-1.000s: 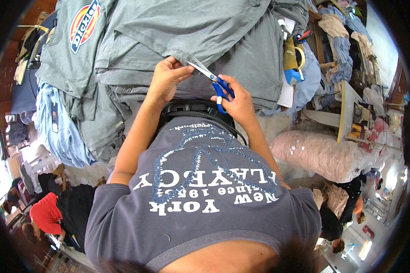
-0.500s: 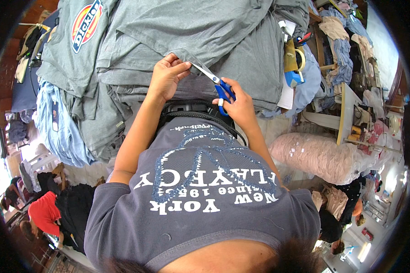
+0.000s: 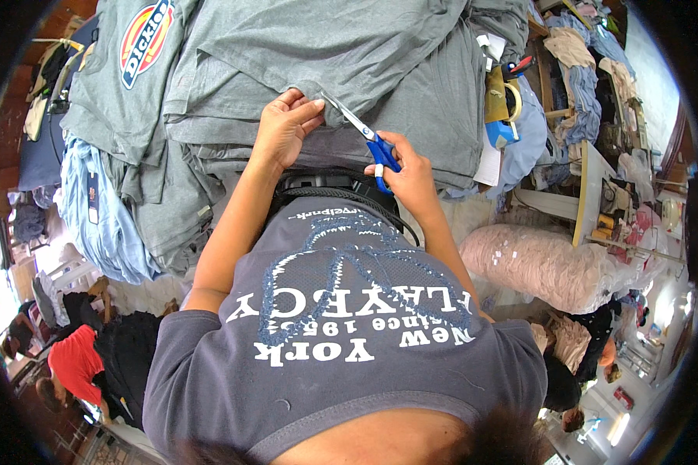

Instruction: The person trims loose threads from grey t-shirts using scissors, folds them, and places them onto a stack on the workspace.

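Note:
My left hand [image 3: 285,128] pinches the near edge of a grey garment [image 3: 341,54] that lies on top of a stack of grey clothes on the table. My right hand [image 3: 405,170] grips blue-handled scissors [image 3: 364,133]. Their metal blades point up and left, and the tips meet the garment's edge just beside my left fingertips. My own dark grey printed shirt [image 3: 341,325] fills the lower middle of the view.
More grey shirts, one with a round printed badge [image 3: 143,35], hang off the table at left over light blue fabric [image 3: 101,225]. A spray bottle [image 3: 504,108] and clutter stand at right. A large pink fabric roll [image 3: 543,263] lies lower right. Other people crouch at lower left [image 3: 74,356].
Both hands have held their place on the garment's edge. The scissor blades have shifted slightly along the fabric toward my left fingertips.

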`<state>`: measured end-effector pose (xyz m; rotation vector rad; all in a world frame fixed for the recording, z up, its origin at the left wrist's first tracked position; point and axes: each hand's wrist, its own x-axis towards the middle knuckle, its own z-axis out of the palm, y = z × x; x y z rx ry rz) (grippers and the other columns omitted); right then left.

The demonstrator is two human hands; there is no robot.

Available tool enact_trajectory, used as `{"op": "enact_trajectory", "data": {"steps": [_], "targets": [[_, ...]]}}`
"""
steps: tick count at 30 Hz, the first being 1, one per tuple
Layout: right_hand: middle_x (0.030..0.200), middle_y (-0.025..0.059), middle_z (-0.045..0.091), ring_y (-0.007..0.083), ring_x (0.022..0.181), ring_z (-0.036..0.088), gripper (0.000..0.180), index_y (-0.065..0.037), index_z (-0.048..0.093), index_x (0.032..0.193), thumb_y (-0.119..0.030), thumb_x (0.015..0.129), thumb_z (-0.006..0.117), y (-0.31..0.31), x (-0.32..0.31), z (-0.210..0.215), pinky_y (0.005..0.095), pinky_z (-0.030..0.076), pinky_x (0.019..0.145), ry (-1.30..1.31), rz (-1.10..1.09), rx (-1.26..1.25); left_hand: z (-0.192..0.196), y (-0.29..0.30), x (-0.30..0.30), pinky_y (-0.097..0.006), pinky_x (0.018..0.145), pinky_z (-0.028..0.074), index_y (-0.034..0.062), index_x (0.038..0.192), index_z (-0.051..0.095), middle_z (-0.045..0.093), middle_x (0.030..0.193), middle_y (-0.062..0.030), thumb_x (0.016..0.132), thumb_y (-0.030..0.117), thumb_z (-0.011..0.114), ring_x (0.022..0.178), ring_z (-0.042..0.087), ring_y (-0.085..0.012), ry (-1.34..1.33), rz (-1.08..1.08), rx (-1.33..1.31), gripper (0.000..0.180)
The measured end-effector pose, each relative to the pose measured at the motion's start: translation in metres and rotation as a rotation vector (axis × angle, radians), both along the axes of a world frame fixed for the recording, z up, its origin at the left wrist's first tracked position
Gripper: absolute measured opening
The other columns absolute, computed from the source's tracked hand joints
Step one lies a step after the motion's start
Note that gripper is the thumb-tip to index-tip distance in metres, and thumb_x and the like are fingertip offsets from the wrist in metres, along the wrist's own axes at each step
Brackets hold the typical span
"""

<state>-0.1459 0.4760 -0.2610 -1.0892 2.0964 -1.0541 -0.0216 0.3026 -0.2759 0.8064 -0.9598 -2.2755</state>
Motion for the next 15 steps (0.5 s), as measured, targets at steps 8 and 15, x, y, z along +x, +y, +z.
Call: {"op": "enact_trajectory", "data": {"steps": [8,15], "targets": [[0.070,0.0112,0.057,0.0244,0.063,0.058,0.051,-0.011,0.049,0.106,-0.023,0.062,0.074,-0.015,0.005,0.001,0.0327,0.045,0.059,0.092,-0.012,-0.059,0.003,0.002,0.001,-0.026,0.074,0.045,0.0025,0.098,0.050,0.058,0.086,-0.0033,0.073,-0.001,0.061,0.079,0.056,-0.0114,-0.035,-0.008,-0.052,0.027],[0.065,0.0111,0.054,0.0230,0.059,0.056,0.050,-0.011,0.049,0.105,-0.020,0.062,0.074,-0.014,0.006,0.001,0.0320,0.043,0.055,0.035,-0.010,-0.017,0.005,0.003,0.001,-0.026,0.072,0.046,0.0015,0.097,0.049,0.055,0.081,-0.0007,0.073,-0.001,0.062,0.076,0.055,-0.0105,-0.060,-0.021,-0.073,0.027]]}}
